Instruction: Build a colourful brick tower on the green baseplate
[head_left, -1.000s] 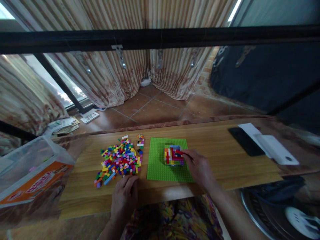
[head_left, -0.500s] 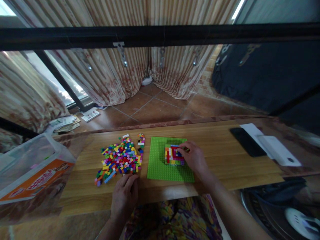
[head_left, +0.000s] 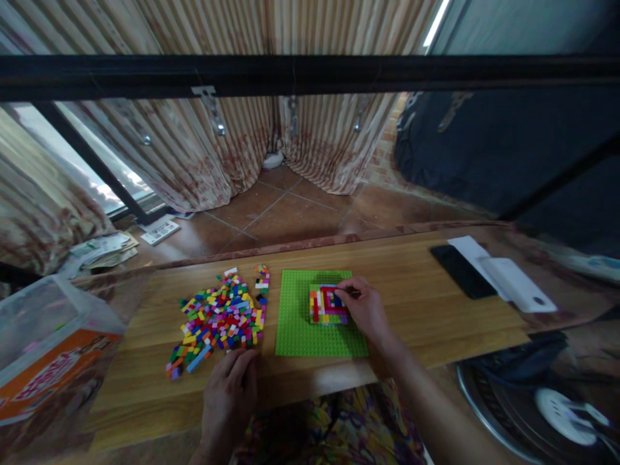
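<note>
Head cam | R hand point(head_left: 364, 309): grip narrow at far R corner of multicol. brick block point(head_left: 321, 309), can't tell if holding | loc.: block on green baseplate point(head_left: 293, 326), on table point(head_left: 411, 274) | L hand point(head_left: 230, 386): grip curled, hold unclear, by loose brick pile point(head_left: 223, 315)

The right hand point(head_left: 365, 309) covers the far right corner of the brick build point(head_left: 320, 309); whether it pinches a brick cannot be told. The left edge cuts off the plastic box point(head_left: 62, 369). Studs in the brick pile point(head_left: 220, 316) are too small to tell.
</note>
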### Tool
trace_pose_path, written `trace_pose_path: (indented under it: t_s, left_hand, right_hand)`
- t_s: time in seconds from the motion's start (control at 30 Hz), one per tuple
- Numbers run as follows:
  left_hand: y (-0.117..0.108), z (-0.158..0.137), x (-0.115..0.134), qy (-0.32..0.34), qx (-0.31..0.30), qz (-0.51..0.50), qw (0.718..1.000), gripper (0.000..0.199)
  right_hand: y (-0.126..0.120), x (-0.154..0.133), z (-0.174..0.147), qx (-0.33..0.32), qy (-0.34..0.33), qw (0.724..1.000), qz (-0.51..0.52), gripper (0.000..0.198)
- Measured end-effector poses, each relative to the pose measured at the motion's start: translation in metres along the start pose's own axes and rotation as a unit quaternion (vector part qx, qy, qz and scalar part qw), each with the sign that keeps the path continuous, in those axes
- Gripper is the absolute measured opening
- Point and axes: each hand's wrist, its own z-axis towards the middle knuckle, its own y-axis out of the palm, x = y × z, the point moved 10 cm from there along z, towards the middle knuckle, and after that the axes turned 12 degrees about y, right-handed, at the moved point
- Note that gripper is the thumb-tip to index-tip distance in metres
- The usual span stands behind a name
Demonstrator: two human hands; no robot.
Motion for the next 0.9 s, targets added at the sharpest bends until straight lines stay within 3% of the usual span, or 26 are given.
trace_pose_path:
  t_s: [0.9]
  left_hand:
    - [-0.006,0.004,0.003,0.017,0.018,0.019,1.0,0.021]
  right_hand:
    - [0.007,-0.035,-0.007,-0.024,-0.124,0.982,-0.14,0.012]
